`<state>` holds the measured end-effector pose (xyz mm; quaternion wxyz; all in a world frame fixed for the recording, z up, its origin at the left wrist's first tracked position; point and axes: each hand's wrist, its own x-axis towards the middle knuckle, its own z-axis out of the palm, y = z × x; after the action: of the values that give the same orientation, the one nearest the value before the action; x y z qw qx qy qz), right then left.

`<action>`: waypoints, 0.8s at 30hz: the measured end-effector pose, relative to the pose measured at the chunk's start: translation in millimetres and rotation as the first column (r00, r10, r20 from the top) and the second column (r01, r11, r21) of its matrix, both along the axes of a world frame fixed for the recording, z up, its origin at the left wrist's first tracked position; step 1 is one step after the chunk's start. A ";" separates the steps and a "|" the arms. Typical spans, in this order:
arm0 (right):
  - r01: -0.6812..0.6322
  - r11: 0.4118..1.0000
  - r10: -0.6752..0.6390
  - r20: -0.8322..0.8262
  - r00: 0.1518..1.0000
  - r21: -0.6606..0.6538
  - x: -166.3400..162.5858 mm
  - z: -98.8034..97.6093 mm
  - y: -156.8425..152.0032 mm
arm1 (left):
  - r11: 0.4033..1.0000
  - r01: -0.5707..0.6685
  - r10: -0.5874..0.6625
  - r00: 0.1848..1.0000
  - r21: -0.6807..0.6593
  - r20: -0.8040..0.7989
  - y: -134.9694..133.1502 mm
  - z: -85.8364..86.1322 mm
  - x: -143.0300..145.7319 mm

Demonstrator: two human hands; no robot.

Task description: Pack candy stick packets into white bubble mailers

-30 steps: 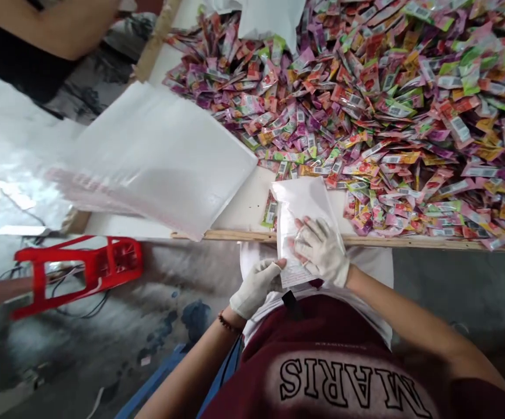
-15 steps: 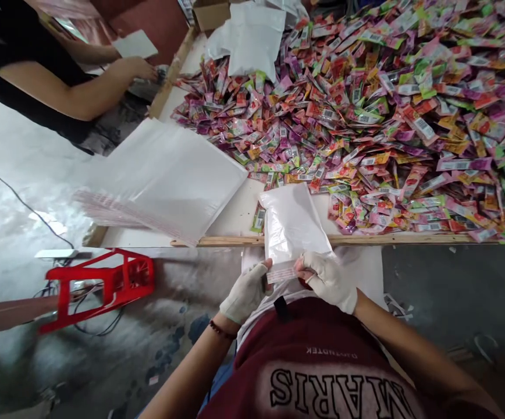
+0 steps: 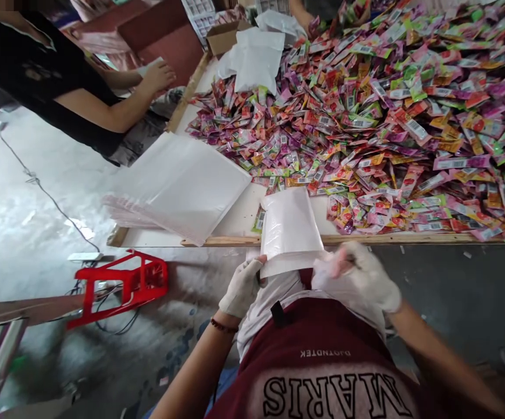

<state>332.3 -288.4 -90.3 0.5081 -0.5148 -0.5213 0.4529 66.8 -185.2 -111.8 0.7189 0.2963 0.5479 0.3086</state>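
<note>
A filled white mailer bag [image 3: 292,224] lies partly on the table's front edge, its plain flap toward me. My left hand [image 3: 242,286], in a white fingerless glove, is closed on the flap's left corner. To the right of the bag, my right hand [image 3: 368,276], gloved alike, is smeared by motion. At its fingers is a blurred pinkish-white peel-off strip [image 3: 329,265], clear of most of the flap. A stack of flat white mailer bags [image 3: 187,180] lies to the left of the filled one.
A large heap of small colourful packets [image 3: 387,128] covers much of the table. More filled white bags [image 3: 259,58] and a cardboard box [image 3: 226,36] sit at the back. A co-worker [image 3: 91,87] stands at left. A red stool [image 3: 121,288] lies on the floor.
My right hand has moved right, off the flap, pulling the pink-printed strip away. The flap now looks plain white. My left hand stays on its corner.
</note>
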 end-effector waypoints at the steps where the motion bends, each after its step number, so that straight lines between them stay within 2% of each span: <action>1: 0.085 0.993 -0.077 0.096 0.992 -0.087 27.9 -0.6 -17.6 | 0.999 0.017 -0.016 1.000 0.033 -0.022 -1.0 -0.8 -4.8; 2: 0.161 0.969 -0.116 0.235 0.965 -0.186 55.4 -2.9 -35.7 | 0.996 0.043 -0.038 0.997 0.081 -0.060 -1.9 -1.9 -11.3; 3: 0.213 0.938 -0.090 0.399 0.913 -0.275 80.3 -6.4 -53.1 | 0.984 0.083 -0.063 0.990 0.159 -0.128 -2.2 -3.5 -19.1; 4: 0.260 0.915 -0.041 0.571 0.820 -0.310 100.4 -10.7 -68.2 | 0.952 0.142 -0.078 0.969 0.272 -0.236 -1.5 -5.7 -27.9; 5: 0.318 0.905 -0.019 0.719 0.695 -0.283 114.0 -15.4 -79.6 | 0.886 0.224 -0.061 0.924 0.406 -0.377 0.4 -8.4 -37.1; 6: 0.340 0.915 -0.016 0.822 0.569 -0.217 119.9 -20.3 -85.8 | 0.778 0.327 0.004 0.852 0.536 -0.524 3.7 -11.7 -45.9; 7: 0.327 0.937 -0.047 0.887 0.459 -0.120 118.0 -25.0 -85.6 | 0.636 0.444 0.106 0.760 0.631 -0.641 8.4 -15.4 -53.5; 8: 0.281 0.960 -0.107 0.919 0.381 -0.005 109.2 -29.4 -79.0 | 0.478 0.560 0.218 0.671 0.677 -0.709 14.0 -19.2 -59.2; 9: 0.208 0.971 -0.182 0.922 0.342 0.115 94.8 -33.5 -66.4 | 0.324 0.657 0.312 0.605 0.681 -0.732 20.2 -23.0 -62.7; 10: 0.115 0.968 -0.251 0.907 0.337 0.225 77.2 -37.1 -49.1 | 0.189 0.723 0.375 0.573 0.665 -0.729 26.4 -26.4 -63.7; 12: -0.085 0.920 -0.326 0.866 0.378 0.383 40.7 -43.8 -8.7 | -0.025 0.779 0.398 0.583 0.627 -0.709 36.5 -31.0 -59.8; 14: -0.279 0.864 -0.281 0.861 0.424 0.419 14.7 -50.6 26.4 | -0.175 0.788 0.335 0.612 0.591 -0.716 41.0 -32.2 -51.9; 16: -0.393 0.828 -0.212 0.873 0.439 0.399 5.0 -58.1 46.3 | -0.278 0.779 0.233 0.622 0.562 -0.747 39.8 -30.7 -44.8; 18: -0.419 0.828 -0.167 0.877 0.451 0.373 8.0 -64.7 51.2 | -0.334 0.756 0.125 0.628 0.563 -0.768 35.6 -28.2 -40.6; 20: -0.409 0.844 -0.117 0.862 0.493 0.348 15.4 -68.0 48.3 | -0.313 0.719 0.050 0.664 0.620 -0.746 31.2 -25.7 -38.4; 22: -0.390 0.865 -0.040 0.819 0.572 0.315 19.9 -66.1 45.2 | -0.225 0.683 0.006 0.714 0.695 -0.700 28.7 -22.8 -36.4; 24: -0.340 0.901 0.031 0.742 0.670 0.270 18.8 -59.7 45.9 | -0.099 0.664 -0.020 0.743 0.741 -0.669 28.9 -18.2 -33.5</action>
<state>351.2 -242.5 -150.0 0.3030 -0.4828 -0.8074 0.1523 33.3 -156.2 -129.9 0.2038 0.9032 0.2194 0.3075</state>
